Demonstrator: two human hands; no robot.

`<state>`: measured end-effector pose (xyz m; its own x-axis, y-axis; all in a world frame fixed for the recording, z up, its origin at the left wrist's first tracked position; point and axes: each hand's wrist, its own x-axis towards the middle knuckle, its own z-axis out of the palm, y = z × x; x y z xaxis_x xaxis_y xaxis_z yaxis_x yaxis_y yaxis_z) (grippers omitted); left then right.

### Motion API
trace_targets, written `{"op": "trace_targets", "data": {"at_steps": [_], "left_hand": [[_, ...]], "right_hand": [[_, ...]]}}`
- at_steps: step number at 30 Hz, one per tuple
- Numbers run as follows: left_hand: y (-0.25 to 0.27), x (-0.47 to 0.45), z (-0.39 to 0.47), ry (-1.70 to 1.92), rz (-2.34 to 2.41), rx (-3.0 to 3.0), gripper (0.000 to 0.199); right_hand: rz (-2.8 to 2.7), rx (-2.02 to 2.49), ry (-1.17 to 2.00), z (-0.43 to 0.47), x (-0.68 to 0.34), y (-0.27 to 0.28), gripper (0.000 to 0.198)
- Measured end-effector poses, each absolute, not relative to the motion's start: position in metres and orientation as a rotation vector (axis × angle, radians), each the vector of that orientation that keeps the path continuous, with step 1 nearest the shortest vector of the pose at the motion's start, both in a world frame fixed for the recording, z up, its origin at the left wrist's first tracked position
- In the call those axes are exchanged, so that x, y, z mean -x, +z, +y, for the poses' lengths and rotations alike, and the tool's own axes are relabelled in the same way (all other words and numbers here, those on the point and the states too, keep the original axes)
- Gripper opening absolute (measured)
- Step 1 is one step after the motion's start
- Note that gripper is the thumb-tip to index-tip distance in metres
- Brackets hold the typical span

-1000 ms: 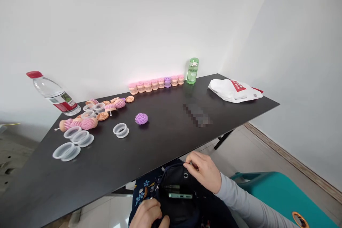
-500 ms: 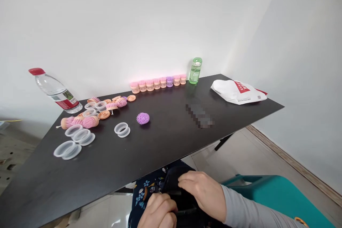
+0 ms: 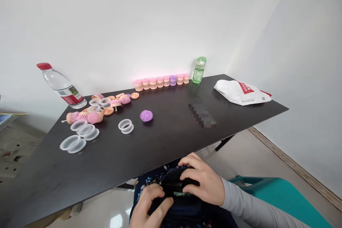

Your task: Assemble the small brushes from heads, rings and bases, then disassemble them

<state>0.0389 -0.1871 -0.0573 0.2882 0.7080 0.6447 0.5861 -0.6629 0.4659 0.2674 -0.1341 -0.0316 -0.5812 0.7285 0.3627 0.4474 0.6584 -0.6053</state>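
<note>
A dark blue bag [image 3: 184,208] lies on my lap with its mouth open. Inside its dark opening a pale greenish thing [image 3: 181,194] shows, too small to make out. My left hand [image 3: 149,205] is at the bag's near left edge, thumb and forefinger apart. At the right side of the opening is my right hand [image 3: 205,181], its fingers spread and bent over the rim. I see nothing held in either hand. On the table beyond lie a purple bristled brush head [image 3: 146,115] and a clear plastic ring [image 3: 125,126].
The black table [image 3: 165,128] bears more clear rings [image 3: 73,144], pink brush heads [image 3: 94,117], and a row of assembled brushes [image 3: 159,82] along the wall. A water bottle [image 3: 68,94], green bottle [image 3: 199,70], white bag [image 3: 240,92] and blurred-out object [image 3: 202,115] stand or lie there. A teal stool [image 3: 283,196] is at right.
My left hand has loosened from a closed grip, thumb and forefinger now apart. My right hand's fingers have spread. The bag's mouth shows wider, and the view has shifted slightly left.
</note>
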Motion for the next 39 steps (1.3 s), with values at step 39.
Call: {"op": "trace_targets", "data": {"at_steps": [39], "left_hand": [[-0.044, -0.052, -0.158, 1.202, 0.94, -2.138, 0.043]], "right_hand": [[-1.421, 1.189, 0.993, -0.135, -0.278, -0.031, 0.025]]}}
